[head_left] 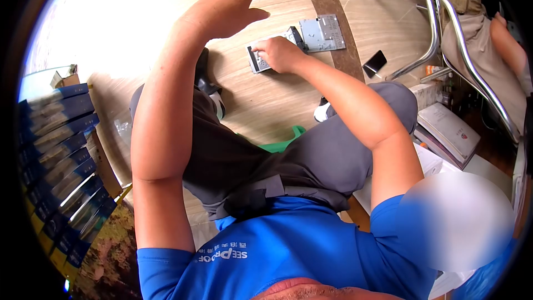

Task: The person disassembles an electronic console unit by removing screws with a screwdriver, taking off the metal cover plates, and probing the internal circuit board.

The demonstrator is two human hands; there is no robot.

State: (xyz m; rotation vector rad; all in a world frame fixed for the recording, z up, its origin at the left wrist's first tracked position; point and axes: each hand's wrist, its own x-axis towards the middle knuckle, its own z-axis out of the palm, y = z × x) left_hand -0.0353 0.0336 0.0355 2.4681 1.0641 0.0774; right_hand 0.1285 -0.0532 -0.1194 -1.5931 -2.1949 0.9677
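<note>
My left hand [236,12] is raised above the floor to the left of the metal parts, its thumb and fingers apart, with nothing visible in it. My right hand [280,54] reaches down to a flat grey metal device [259,66] with a black strip along one end. Its fingers are bent together at the device's top face; what they hold, if anything, is too small to tell. Adjoining the device is a black part [296,36]. Beside that lies a silver metal plate [325,33] with slots along its edge.
A black phone [375,64] lies on the floor, right of the plate. Chrome chair legs [461,33] and another person's leg [472,39] are at the right. Books [448,128] lie below them. Blue boxes [61,111] stand at the left. A green stool [280,145] shows between my legs.
</note>
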